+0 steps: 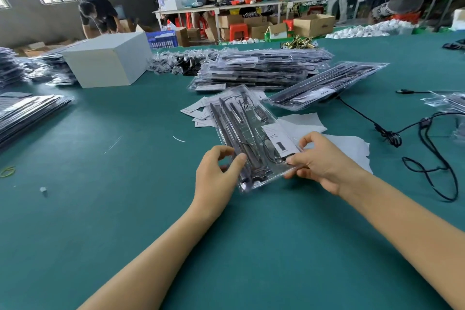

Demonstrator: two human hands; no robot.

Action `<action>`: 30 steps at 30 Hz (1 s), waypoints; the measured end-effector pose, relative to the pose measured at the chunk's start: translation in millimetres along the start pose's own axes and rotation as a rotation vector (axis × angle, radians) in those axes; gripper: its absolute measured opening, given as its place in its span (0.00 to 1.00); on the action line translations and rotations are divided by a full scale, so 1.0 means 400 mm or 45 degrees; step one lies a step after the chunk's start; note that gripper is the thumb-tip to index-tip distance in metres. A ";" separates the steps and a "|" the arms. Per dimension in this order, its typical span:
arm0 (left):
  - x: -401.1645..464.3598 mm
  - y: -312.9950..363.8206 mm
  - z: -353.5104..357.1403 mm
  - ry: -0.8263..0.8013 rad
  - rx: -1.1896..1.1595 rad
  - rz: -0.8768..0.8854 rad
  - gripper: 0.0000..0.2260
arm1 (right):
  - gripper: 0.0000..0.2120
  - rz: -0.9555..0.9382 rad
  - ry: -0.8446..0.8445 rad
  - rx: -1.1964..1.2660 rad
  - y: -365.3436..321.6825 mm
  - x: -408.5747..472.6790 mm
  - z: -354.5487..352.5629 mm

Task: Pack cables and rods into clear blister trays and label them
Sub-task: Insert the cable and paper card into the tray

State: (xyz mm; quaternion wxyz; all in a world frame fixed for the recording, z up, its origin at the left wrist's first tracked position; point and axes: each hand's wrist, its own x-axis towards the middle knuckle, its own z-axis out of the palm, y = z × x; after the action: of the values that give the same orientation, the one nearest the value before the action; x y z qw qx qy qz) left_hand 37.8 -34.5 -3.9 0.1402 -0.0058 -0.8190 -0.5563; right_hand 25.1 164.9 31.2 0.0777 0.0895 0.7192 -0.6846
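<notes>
A clear blister tray (247, 131) lies on the green table in front of me, holding dark rods, a thin black cable and a white label card (280, 139). My left hand (217, 176) grips the tray's near left edge, thumb on top. My right hand (319, 161) pinches the near right corner beside the label card. The tray's near end is lifted slightly off the table.
Packed trays are stacked behind (261, 68), and one (327, 88) lies apart to the right. Loose black cables (432, 148) sprawl at right. White label sheets (347, 148) lie under my right hand. A white box (108, 63) and more tray stacks (30, 111) stand left.
</notes>
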 end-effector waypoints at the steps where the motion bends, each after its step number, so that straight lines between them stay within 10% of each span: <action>1: 0.004 -0.003 -0.002 0.035 -0.014 -0.037 0.08 | 0.17 0.002 -0.009 0.062 -0.001 -0.001 -0.011; 6: 0.053 0.009 -0.011 -0.099 -0.713 -0.463 0.30 | 0.15 -0.145 -0.212 0.124 -0.002 -0.023 -0.113; 10: 0.112 0.055 -0.011 -0.540 -1.223 -0.906 0.16 | 0.15 -0.253 -0.348 0.103 -0.011 -0.031 -0.175; 16: 0.106 0.053 0.079 -0.536 -1.385 -0.706 0.10 | 0.10 -0.209 0.172 0.154 0.004 0.004 -0.193; 30: 0.066 0.072 0.085 -0.457 -1.421 -0.441 0.23 | 0.07 -0.203 0.328 0.378 0.010 0.023 -0.158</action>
State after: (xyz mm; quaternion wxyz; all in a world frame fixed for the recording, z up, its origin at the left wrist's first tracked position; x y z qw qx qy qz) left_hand 9.6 3.6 16.9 -0.1168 -0.0389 -0.4039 -0.9065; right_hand 17.6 228.3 28.3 -0.0835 0.1296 0.6193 -0.7699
